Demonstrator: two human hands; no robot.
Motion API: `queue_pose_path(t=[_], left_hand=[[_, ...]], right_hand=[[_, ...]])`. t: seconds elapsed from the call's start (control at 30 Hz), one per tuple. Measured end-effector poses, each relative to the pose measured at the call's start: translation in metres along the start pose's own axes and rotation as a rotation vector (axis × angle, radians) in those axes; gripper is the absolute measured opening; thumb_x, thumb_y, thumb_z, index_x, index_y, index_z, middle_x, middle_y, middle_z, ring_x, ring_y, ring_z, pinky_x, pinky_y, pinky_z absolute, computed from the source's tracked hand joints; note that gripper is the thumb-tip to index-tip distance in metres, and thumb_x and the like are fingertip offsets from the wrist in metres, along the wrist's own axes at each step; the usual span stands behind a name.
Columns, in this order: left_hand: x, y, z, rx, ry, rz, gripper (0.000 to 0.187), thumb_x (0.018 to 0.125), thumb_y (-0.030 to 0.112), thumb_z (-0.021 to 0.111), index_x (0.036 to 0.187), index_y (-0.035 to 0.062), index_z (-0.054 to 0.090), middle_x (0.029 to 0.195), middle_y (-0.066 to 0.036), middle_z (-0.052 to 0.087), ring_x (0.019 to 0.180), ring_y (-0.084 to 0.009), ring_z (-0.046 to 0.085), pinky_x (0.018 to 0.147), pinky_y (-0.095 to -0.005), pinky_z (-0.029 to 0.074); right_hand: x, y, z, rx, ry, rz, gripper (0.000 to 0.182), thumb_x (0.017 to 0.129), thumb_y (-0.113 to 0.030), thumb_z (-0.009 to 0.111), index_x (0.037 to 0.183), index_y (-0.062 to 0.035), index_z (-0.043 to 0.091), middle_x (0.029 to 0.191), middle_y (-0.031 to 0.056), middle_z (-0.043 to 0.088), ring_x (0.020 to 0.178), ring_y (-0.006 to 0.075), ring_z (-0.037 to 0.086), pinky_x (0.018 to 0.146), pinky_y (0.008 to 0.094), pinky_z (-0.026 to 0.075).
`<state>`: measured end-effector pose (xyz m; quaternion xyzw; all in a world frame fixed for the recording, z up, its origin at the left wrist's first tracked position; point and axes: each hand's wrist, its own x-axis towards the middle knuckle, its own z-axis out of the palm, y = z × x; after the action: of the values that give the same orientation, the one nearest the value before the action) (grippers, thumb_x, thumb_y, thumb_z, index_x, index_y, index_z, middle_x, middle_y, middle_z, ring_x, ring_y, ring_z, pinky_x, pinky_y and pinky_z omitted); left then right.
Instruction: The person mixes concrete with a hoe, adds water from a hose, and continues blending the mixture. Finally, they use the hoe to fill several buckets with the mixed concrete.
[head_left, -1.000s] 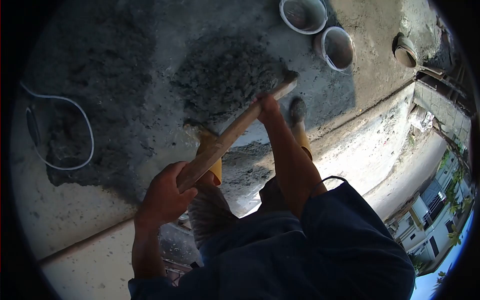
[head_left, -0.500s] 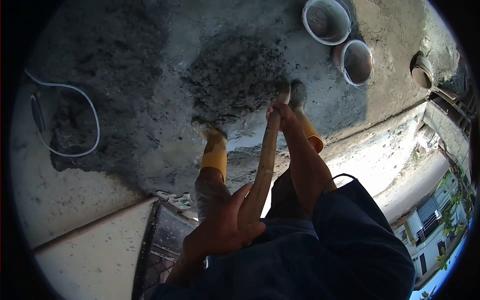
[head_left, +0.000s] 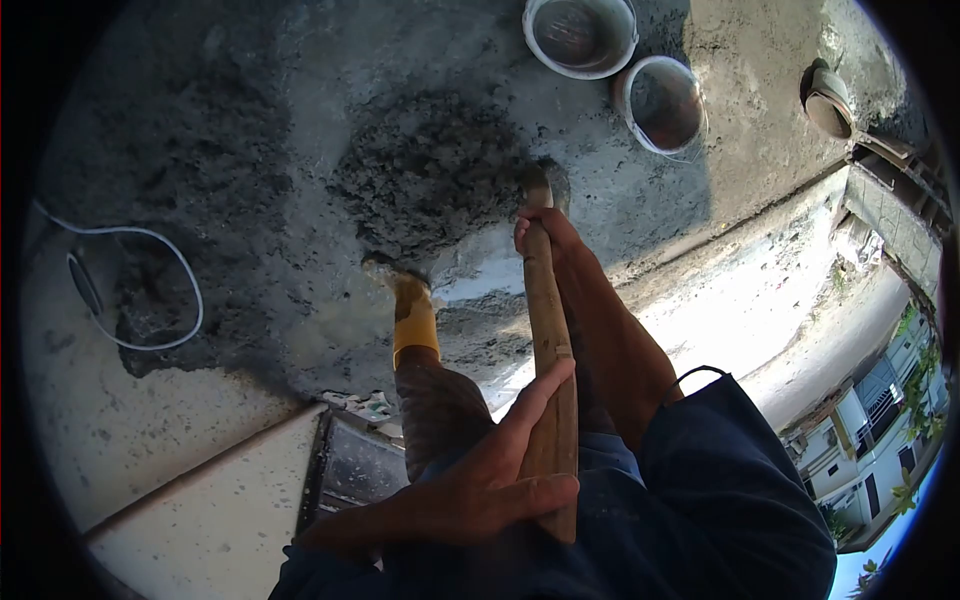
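From the right edge of a dark, lumpy heap (head_left: 425, 170), a wooden handle (head_left: 544, 300) extends towards the near side.
Right hand (head_left: 554, 238) is closed round the handle towards its far end; left hand (head_left: 480, 498) lies at the near end, two digits spread across the wood, closure underneath cannot be determined. Yellow boot (head_left: 415, 325) stands left of the handle; far bucket (head_left: 580, 73) and near bucket (head_left: 624, 100) stand right.

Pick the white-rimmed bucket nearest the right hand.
The lower bucket of the top pair; the upper bucket is farther from the right hand in view.
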<state>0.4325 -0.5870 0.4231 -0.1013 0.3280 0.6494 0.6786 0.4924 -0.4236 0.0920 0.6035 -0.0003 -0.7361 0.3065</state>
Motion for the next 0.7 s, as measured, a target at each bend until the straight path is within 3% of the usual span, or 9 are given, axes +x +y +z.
queue_pose_path(t=[0.1, 0.3, 0.33, 0.43, 0.5, 0.57, 0.6, 0.67, 0.7], left_hand=[[0.016, 0.009, 0.037, -0.065, -0.07, 0.031, 0.096, 0.091, 0.043, 0.054, 0.145, 0.0011, -0.013, 0.15, -0.024, -0.004, 0.141, -0.0322, 0.005, 0.113, -0.0398, 0.009], [0.047, 0.029, 0.104, 0.18, -0.342, 0.059, 0.101, 0.091, 0.033, 0.059, 0.141, 0.0019, -0.024, 0.148, -0.028, -0.011, 0.141, -0.0355, 0.003, 0.113, -0.0422, 0.012], [0.044, 0.04, 0.12, 0.297, -0.242, 0.087, 0.092, 0.09, 0.036, 0.053, 0.139, -0.0148, -0.006, 0.144, -0.028, 0.03, 0.138, -0.0404, 0.016, 0.114, -0.043, 0.016], [0.046, 0.061, 0.143, 0.242, -0.39, 0.113, 0.091, 0.091, 0.035, 0.051, 0.136, -0.0183, -0.007, 0.142, -0.036, 0.023, 0.136, -0.0427, 0.018, 0.114, -0.0456, 0.016], [0.042, 0.062, 0.148, 0.248, -0.455, 0.137, 0.092, 0.09, 0.037, 0.051, 0.138, -0.0155, -0.008, 0.137, -0.037, 0.031, 0.136, -0.0402, 0.02, 0.114, -0.0427, 0.018], [0.031, 0.051, 0.142, 0.35, -0.313, 0.298, 0.091, 0.091, 0.047, 0.048, 0.141, -0.012, 0.001, 0.125, -0.03, 0.049, 0.128, -0.0369, 0.036, 0.107, -0.0398, 0.032], [0.026, 0.05, 0.129, 0.351, -0.312, 0.306, 0.091, 0.091, 0.047, 0.048, 0.141, -0.012, 0.001, 0.125, -0.03, 0.049, 0.128, -0.0369, 0.036, 0.107, -0.0398, 0.032], [0.012, 0.048, 0.081, 0.233, -0.375, 0.108, 0.103, 0.088, 0.031, 0.061, 0.142, 0.0021, -0.021, 0.144, -0.032, 0.016, 0.135, -0.0371, 0.026, 0.107, -0.0422, 0.028], [0.005, 0.046, 0.051, 0.396, -0.297, -0.027, 0.102, 0.086, 0.03, 0.063, 0.143, 0.0016, -0.017, 0.133, -0.031, 0.031, 0.125, -0.0355, 0.039, 0.101, -0.0405, 0.035]], right_hand=[[-0.029, -0.017, -0.011, 0.029, -0.101, 0.019, 0.012, 0.087, -0.01, 0.05, 0.076, -0.0054, 0.046, 0.063, 0.0046, 0.049, 0.057, 0.0156, 0.051, 0.056, 0.029, 0.051], [-0.118, -0.056, -0.021, 0.205, -0.224, 0.115, 0.011, 0.087, -0.011, 0.049, 0.077, -0.005, 0.047, 0.066, 0.0033, 0.051, 0.058, 0.0133, 0.051, 0.058, 0.0266, 0.05], [-0.145, -0.055, -0.005, 0.18, -0.243, 0.074, 0.014, 0.086, -0.013, 0.052, 0.077, -0.004, 0.047, 0.068, 0.0012, 0.05, 0.059, 0.0101, 0.052, 0.058, 0.0217, 0.049], [-0.191, -0.084, -0.015, 0.252, -0.233, 0.017, 0.014, 0.086, -0.013, 0.052, 0.077, -0.0032, 0.047, 0.069, 0.0017, 0.05, 0.059, 0.0099, 0.051, 0.058, 0.0221, 0.049], [-0.22, -0.103, -0.015, 0.22, -0.249, -0.063, 0.014, 0.087, -0.013, 0.052, 0.077, -0.0027, 0.047, 0.07, 0.002, 0.051, 0.059, 0.0098, 0.051, 0.059, 0.023, 0.05], [-0.241, -0.122, -0.014, 0.162, -0.219, -0.186, 0.013, 0.086, -0.011, 0.052, 0.076, -0.0042, 0.048, 0.068, 0.002, 0.052, 0.059, 0.0108, 0.052, 0.06, 0.0248, 0.05], [-0.247, -0.129, -0.013, 0.109, -0.167, -0.284, 0.013, 0.086, -0.011, 0.052, 0.075, -0.0049, 0.048, 0.067, 0.002, 0.052, 0.059, 0.0112, 0.053, 0.06, 0.025, 0.05], [-0.24, -0.136, -0.011, 0.016, -0.063, -0.556, 0.009, 0.087, -0.011, 0.048, 0.08, -0.0065, 0.047, 0.065, 0.0036, 0.051, 0.057, 0.0134, 0.052, 0.056, 0.0286, 0.051], [-0.227, -0.134, -0.009, 0.006, -0.058, -0.548, 0.009, 0.087, -0.011, 0.048, 0.08, -0.0065, 0.047, 0.065, 0.0036, 0.051, 0.057, 0.0134, 0.052, 0.056, 0.0286, 0.051]])
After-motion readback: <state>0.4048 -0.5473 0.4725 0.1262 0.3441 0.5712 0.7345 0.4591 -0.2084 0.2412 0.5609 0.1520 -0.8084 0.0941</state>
